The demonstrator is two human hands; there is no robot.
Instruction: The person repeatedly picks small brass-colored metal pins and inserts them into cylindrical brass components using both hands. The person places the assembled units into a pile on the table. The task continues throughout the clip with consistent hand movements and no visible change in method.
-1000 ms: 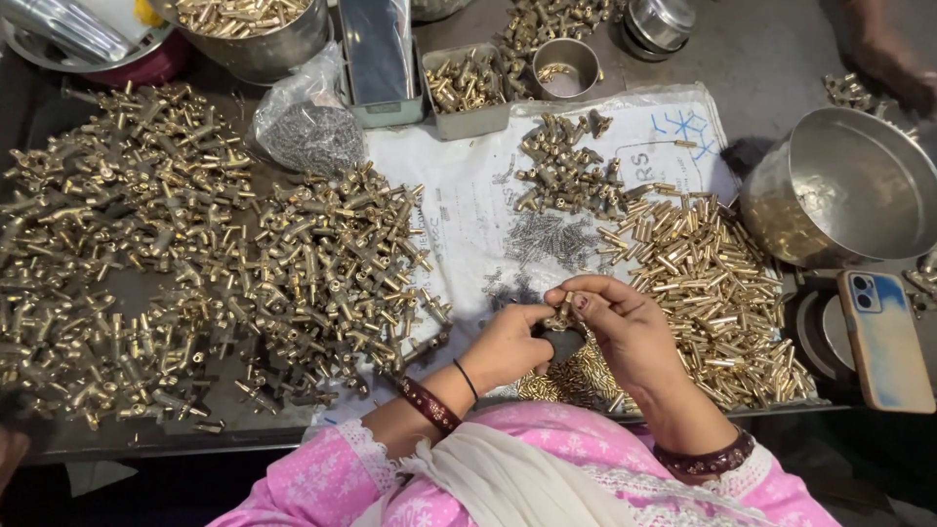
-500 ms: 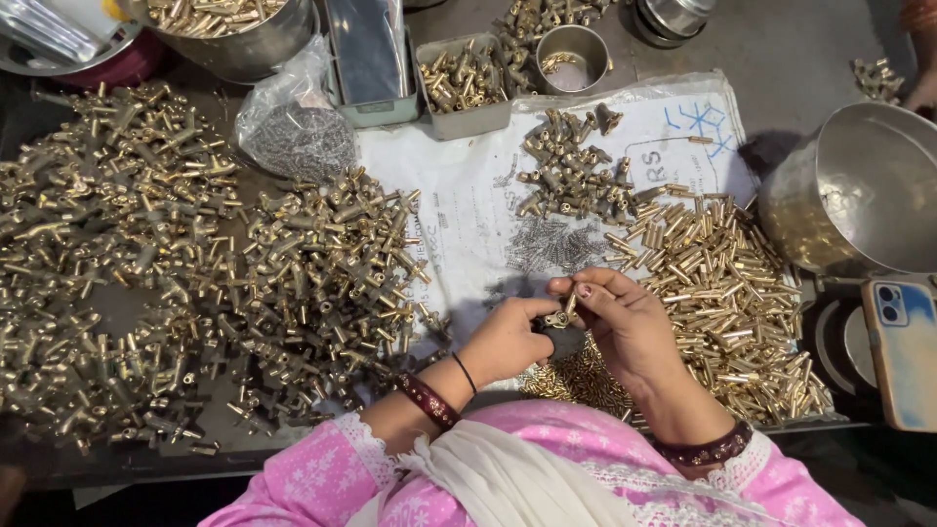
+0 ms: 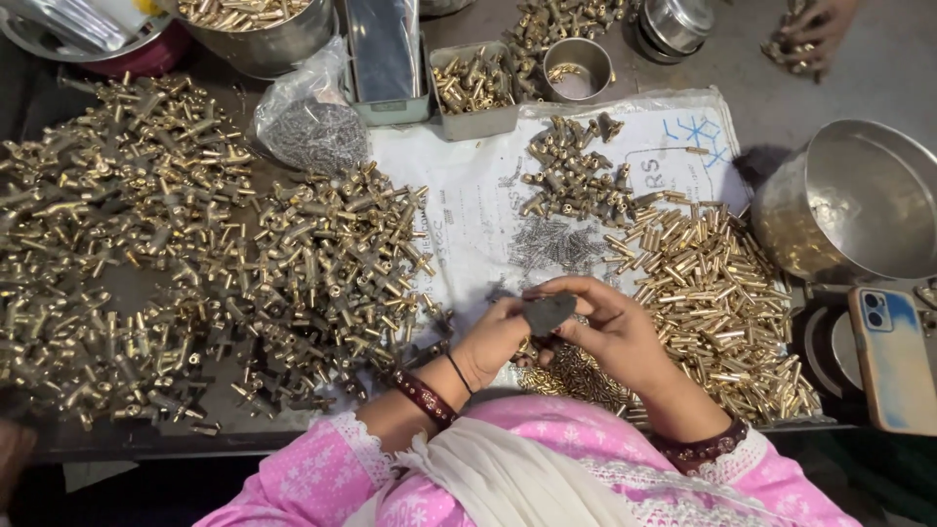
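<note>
A wide heap of brass T-shaped fittings (image 3: 176,254) covers the left of the table, running up to the edge of a white printed sheet (image 3: 468,210). Above it lie a clear bag of small grey metal parts (image 3: 310,127) and a grey rectangular tray (image 3: 475,93) of more brass pieces.

At the near edge of the sheet the left hand (image 3: 493,337) meets the right hand (image 3: 610,327). Both are closed on one small dark grey piece (image 3: 547,314), which is flat, roughly wedge-shaped and duller than the brass around it. The left fingers pinch its near side and the right thumb and fingers clasp its far side. Whether a brass part sits behind it I cannot tell. It hangs just above the sheet, near a loose scatter of tiny grey pins (image 3: 551,244).

To do this fitting work well, it seems best to keep both wrists low over the sheet so that a dropped piece lands on white. The pinch should stay close to the joint, and the elbows should stay clear of the piles.

Right of the hands spreads a mound of straight brass tubes (image 3: 717,293), and beyond it stand a large steel bowl (image 3: 859,200) and a phone in an orange case (image 3: 893,356). At the top right another person's hand (image 3: 815,29) gathers brass parts.
</note>
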